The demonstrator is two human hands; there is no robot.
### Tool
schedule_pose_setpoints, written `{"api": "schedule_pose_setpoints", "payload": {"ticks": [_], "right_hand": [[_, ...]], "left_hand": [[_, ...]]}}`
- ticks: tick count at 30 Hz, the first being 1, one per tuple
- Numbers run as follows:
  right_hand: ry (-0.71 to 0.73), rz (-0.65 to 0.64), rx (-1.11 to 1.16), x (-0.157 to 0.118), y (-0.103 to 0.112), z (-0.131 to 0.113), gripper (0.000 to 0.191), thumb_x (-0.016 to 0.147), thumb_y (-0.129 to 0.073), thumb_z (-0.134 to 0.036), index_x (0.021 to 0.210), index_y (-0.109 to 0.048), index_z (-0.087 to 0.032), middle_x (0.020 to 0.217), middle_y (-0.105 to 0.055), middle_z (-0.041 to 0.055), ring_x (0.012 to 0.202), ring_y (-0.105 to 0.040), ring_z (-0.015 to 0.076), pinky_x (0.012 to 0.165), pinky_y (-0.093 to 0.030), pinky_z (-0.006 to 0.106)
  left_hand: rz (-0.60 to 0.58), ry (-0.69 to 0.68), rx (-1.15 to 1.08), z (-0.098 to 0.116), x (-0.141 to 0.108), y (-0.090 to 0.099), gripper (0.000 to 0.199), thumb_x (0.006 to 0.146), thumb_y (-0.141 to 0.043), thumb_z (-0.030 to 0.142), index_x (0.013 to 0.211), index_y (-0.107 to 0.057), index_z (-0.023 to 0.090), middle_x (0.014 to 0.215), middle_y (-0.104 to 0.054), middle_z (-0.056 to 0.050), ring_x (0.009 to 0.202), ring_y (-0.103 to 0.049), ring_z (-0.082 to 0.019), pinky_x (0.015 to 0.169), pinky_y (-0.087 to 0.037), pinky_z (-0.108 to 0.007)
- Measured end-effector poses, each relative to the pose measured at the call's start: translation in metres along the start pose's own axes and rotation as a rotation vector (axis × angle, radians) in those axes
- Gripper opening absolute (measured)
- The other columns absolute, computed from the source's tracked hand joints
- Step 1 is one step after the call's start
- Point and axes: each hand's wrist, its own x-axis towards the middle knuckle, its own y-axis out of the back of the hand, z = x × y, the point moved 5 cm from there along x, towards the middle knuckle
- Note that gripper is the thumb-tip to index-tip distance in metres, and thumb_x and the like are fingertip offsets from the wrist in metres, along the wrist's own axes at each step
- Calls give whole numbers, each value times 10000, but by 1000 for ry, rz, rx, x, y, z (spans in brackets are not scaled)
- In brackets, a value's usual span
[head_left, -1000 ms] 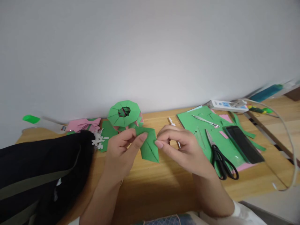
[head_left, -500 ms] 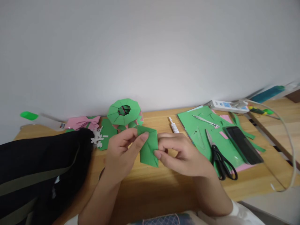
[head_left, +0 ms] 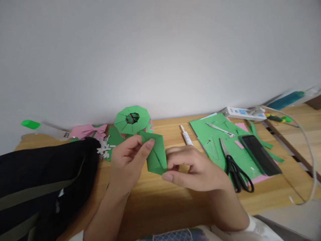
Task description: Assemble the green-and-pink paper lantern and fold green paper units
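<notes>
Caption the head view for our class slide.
Left hand pinches folded green paper, right hand at its lower corner, black-handled scissors nearby.

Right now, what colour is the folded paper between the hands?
The paper is green, clearest in the head view.

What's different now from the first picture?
The right hand moved down along the right edge of the folded green paper toward its bottom corner, uncovering more of the white tube. The left hand still pinches the paper; the scissors and phone stayed put.

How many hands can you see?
2. The left hand pinches the folded green paper; the right hand is at that paper's lower right corner. No other hands show.
</notes>
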Motion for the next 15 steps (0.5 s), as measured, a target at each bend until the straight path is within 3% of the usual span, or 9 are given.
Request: {"api": "schedule_pose_setpoints", "payload": {"ticks": [4,15], "right_hand": [[-16,-36,-49,1,-1,0,347,926,-456,-275,597,-493,-171,620,-470,-10,564,-426,89,541,-354,238],[-40,1,-141,0,1,2,277,896,-521,-228,626,-506,-171,607,-445,-33,557,-427,81,533,-330,220]], "left_hand": [[-70,-26,10,4,-2,-4,220,795,-626,287,594,-616,200,537,-548,35,525,-465,-104,491,-378,-233],[108,-61,155,1,-6,4,291,795,-643,348,551,-573,205,509,-463,40,532,-398,-114,511,-320,-263]]}}
